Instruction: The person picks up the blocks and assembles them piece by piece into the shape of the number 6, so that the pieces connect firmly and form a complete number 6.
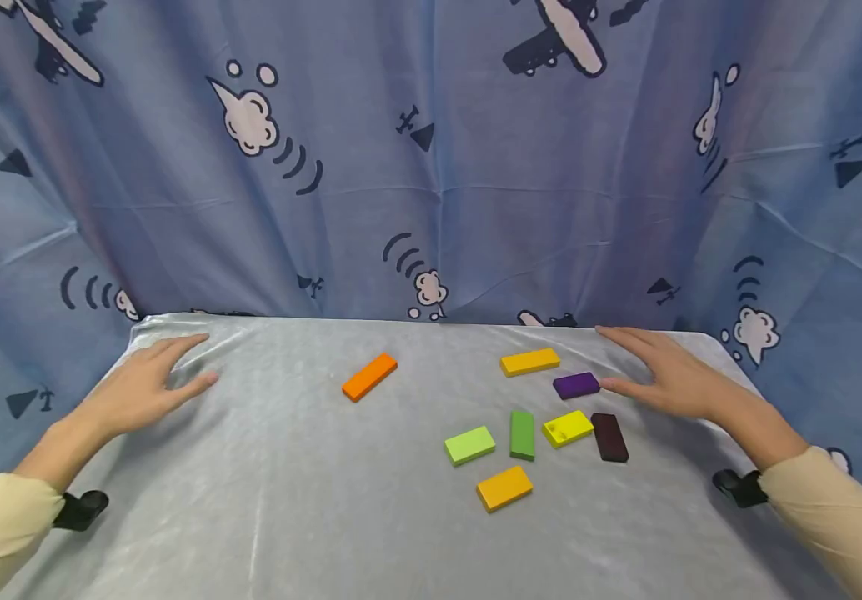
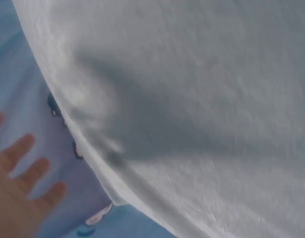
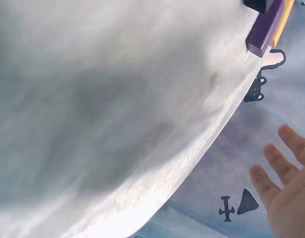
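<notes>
Tablecloth [image 1: 356, 467] beneath left grip [image 1: 138, 389] and right grip [image 1: 674, 377], both relaxed, unclenched; purple block [image 1: 576, 385] near right grip.

Between the left hand [image 1: 138, 383] and the orange block [image 1: 369, 377] lies a broad, open stretch of grey cloth [image 1: 326, 500], which continues along the near side below every block. Another wide lane separates the orange block from the group on the right.

Within that group, only slim gaps part the lime block [image 1: 469, 446], green block [image 1: 522, 435] and yellow block [image 1: 568, 428]; the dark brown block [image 1: 610, 437] closes the yellow one's right side. The near amber block [image 1: 504, 488] stands before them. Farther back, the far amber block [image 1: 529, 362] and purple block [image 1: 576, 385] obstruct the right hand's [image 1: 679, 379] leftward path. The curtain [image 1: 431, 167] bounds the far side.
</notes>
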The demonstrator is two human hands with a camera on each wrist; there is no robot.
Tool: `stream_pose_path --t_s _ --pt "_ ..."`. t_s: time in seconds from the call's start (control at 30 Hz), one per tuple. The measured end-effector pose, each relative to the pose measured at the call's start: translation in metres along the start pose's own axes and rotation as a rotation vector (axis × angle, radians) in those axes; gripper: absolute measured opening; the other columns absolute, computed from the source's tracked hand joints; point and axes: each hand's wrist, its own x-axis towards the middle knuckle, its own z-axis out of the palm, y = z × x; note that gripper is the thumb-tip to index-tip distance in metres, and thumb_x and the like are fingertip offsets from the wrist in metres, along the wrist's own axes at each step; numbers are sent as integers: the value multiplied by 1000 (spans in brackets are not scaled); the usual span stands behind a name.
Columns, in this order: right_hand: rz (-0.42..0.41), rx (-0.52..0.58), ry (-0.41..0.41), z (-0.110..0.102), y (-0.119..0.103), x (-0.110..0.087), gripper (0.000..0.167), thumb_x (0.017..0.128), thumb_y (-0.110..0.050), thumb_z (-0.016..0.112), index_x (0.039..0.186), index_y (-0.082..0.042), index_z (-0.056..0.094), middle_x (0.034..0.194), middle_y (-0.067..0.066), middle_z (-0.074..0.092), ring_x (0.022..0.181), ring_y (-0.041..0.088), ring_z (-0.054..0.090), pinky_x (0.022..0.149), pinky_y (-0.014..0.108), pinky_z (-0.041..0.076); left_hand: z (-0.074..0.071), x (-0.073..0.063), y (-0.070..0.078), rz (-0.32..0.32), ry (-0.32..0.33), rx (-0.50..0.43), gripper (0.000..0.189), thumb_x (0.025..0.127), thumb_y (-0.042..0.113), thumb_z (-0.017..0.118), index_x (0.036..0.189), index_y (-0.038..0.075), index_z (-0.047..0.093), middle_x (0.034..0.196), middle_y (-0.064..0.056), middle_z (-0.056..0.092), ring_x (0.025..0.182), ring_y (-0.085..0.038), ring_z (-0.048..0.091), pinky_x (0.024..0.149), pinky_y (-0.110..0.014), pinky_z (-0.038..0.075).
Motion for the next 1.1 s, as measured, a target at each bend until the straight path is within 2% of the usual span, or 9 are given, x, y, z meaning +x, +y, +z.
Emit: stream_pose_path --t_s 0.13,0.3,0.5,0.67,0.8,0.93,1.1 --pt "26 96 -12 0 -2 11 84 94 -53 69 159 -13 33 153 25 37 134 50 38 98 75 32 6 5 6 25 9 -111 70 99 39 67 151 1 42 143 -29 49 127 -53 45 98 -67 34" --pt "1 207 11 2 -1 21 80 93 -48 73 155 -8 41 144 24 49 123 44 51 95 67 42 15 11 14 14 0 -289 63 99 31 69 149 2 44 131 -27 59 116 -47 58 92 -62 44" --pt "-6 344 53 8 3 30 70 93 -36 77 148 -4 50 141 25 52 121 44 53 97 63 43 25 22 25 -10 2 -493 57 99 27 71 146 4 51 128 -20 63 113 -38 63 92 -49 51" --pt "11 432 75 13 7 38 66 93 -30 78 146 -1 51 139 27 53 120 45 54 97 63 43 29 32 36 10 -30 -613 52 99 23 71 145 5 54 126 -20 64 112 -34 63 91 -35 51" --pt "15 485 80 14 8 42 65 93 -23 78 147 -1 50 139 28 53 120 45 54 96 62 45 33 40 42 31 -60 -660 50 98 22 72 143 5 56 125 -20 65 112 -33 63 89 -30 51" --pt "-4 524 83 15 9 47 64 92 -19 79 148 -2 51 138 26 54 120 44 56 95 60 47 39 51 48 37 -80 -674 52 96 22 75 141 5 57 125 -19 65 111 -32 63 91 -35 52" --pt "-10 550 82 16 9 49 64 92 -19 79 147 -2 52 137 25 55 119 43 57 94 59 48 50 70 60 89 -101 -677 54 94 21 77 140 2 58 124 -19 65 107 -30 65 93 -43 51"
